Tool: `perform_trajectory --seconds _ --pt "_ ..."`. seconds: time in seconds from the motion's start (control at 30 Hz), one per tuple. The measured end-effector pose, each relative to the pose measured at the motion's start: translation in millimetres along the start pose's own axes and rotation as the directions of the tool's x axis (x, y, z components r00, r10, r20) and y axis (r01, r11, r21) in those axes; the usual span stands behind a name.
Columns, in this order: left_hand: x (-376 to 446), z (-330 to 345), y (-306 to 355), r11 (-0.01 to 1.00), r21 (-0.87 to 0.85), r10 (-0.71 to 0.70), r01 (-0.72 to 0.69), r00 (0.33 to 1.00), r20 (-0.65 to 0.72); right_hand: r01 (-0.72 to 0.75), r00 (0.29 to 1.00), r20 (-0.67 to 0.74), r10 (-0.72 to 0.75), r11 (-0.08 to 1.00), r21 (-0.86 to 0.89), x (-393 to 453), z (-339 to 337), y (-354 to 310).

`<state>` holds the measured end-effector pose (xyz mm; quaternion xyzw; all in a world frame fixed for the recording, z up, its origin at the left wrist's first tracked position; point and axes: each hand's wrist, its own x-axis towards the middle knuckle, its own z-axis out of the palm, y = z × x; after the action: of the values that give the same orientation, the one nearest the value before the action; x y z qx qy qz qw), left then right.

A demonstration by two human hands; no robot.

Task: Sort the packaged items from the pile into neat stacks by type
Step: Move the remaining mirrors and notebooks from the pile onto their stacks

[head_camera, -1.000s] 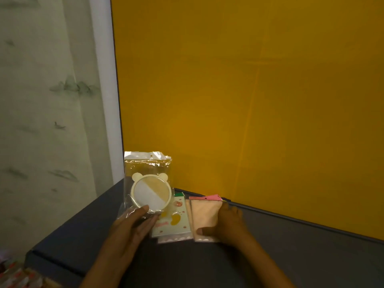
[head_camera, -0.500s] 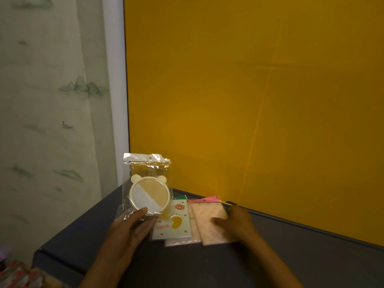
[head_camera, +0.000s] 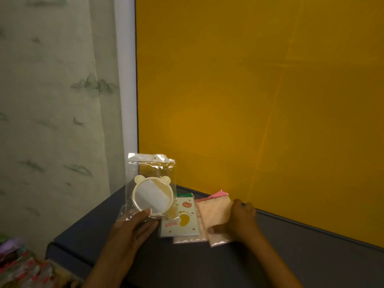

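Observation:
My left hand (head_camera: 133, 227) holds a clear bag with a cream bear-eared round mirror (head_camera: 152, 196) upright at the table's back left corner, thumb on the mirror's lower rim. Right of it a flat packet printed with a yellow footprint and a bear (head_camera: 182, 221) lies on another pale packet (head_camera: 187, 239). My right hand (head_camera: 242, 221) grips a pink checked packet (head_camera: 216, 213) lying beside them, with the thumb on its top and the fingers over its right edge.
The dark table (head_camera: 207, 267) runs along a yellow wall panel (head_camera: 270, 100). A pale curtain (head_camera: 52, 121) hangs at the left. A pile of more packaged items (head_camera: 20, 267) lies below the table's left edge.
My right hand has shifted on the pink packet, the thumb now lying across its near corner. The left hand keeps the mirror bag upright in the same place.

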<state>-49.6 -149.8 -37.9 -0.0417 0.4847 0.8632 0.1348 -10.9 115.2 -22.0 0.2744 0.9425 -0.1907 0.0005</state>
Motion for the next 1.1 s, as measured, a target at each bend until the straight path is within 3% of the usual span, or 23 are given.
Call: perform_trajectory --seconds 0.13,0.17,0.23,0.37,0.47,0.53,0.6,0.7,0.8,0.93,1.1 --pt "-4 -1 -4 0.982 0.172 0.075 -0.078 0.997 0.026 0.028 0.999 0.018 -0.034 0.969 0.247 2 -9 15" --pt "-2 1 -5 0.956 0.281 0.094 -0.086 0.995 -0.017 0.044 0.999 0.010 -0.050 0.954 0.298 2 -12 20" --pt "2 7 -5 0.811 0.578 0.161 -0.087 0.984 -0.079 0.063 0.998 -0.003 -0.068 0.913 0.403 -2 -20 32" --pt "-9 22 -7 0.741 0.657 0.205 -0.140 0.979 -0.023 0.023 0.995 0.054 -0.086 0.704 0.710 -18 -31 61" --pt "-22 38 -16 0.856 0.496 0.142 -0.146 0.989 0.045 0.000 0.997 0.042 -0.060 0.568 0.823 -37 -35 88" --pt "-40 53 -23 0.877 0.447 0.165 -0.175 0.984 0.063 0.013 0.998 0.019 -0.056 0.521 0.854 -51 -42 107" --pt "-56 68 -30 0.971 0.207 0.102 -0.116 0.992 0.077 0.012 0.998 0.018 -0.056 0.486 0.874 -68 -51 128" --pt "-87 98 -38 0.993 0.089 0.055 -0.075 0.977 0.207 0.012 0.999 0.013 -0.049 0.469 0.883 -95 -68 163" --pt "-113 129 -47 0.996 -0.067 -0.043 0.055 0.984 0.173 0.081 0.997 -0.076 -0.029 0.453 0.888 -128 -87 198" --pt "-156 170 -64 0.995 -0.062 -0.063 0.080 0.970 0.233 0.143 0.988 -0.156 0.007 0.366 0.920 -177 -110 242" --pt "-199 201 -97 0.996 -0.014 -0.080 0.090 0.937 0.340 0.200 0.959 -0.263 0.107 0.403 0.893 -231 -129 302"
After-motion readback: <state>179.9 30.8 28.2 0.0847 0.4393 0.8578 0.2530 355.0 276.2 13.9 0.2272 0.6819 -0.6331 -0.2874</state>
